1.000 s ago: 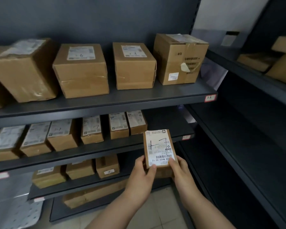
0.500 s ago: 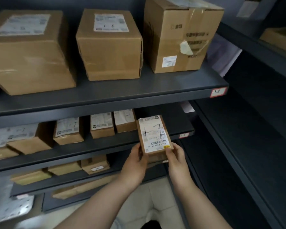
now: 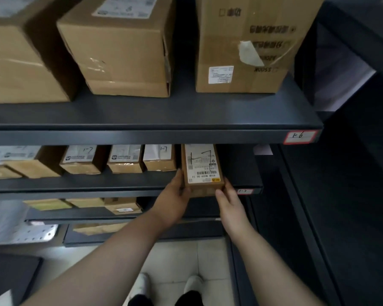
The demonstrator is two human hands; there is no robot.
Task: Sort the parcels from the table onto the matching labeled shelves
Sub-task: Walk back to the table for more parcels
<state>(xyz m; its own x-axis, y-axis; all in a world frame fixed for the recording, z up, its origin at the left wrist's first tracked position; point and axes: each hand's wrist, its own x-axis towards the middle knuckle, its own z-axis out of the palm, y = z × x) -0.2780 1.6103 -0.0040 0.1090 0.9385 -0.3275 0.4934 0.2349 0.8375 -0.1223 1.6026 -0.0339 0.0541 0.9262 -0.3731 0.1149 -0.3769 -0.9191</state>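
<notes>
A small brown parcel [image 3: 202,171] with a white label marked "1-7" sits partly on the dark shelf [image 3: 97,184], at the right end of a row of similar small parcels [image 3: 159,159]. My left hand [image 3: 175,199] grips its left front corner. My right hand [image 3: 227,200] holds its right front corner, thumb along the side. The shelf's front edge carries a red-framed tag [image 3: 244,191] reading "1-7", just right of my right hand.
The shelf above [image 3: 153,135] carries large cartons [image 3: 124,47] and a tag "1-6" [image 3: 300,136]. Lower shelves hold more small boxes [image 3: 122,206]. A second dark rack [image 3: 352,195] stands to the right. Tiled floor and my shoes [image 3: 168,286] lie below.
Both hands have carried the parcel up and forward, from in front of the rack onto the "1-7" shelf beside the row. The view moved closer to the shelves.
</notes>
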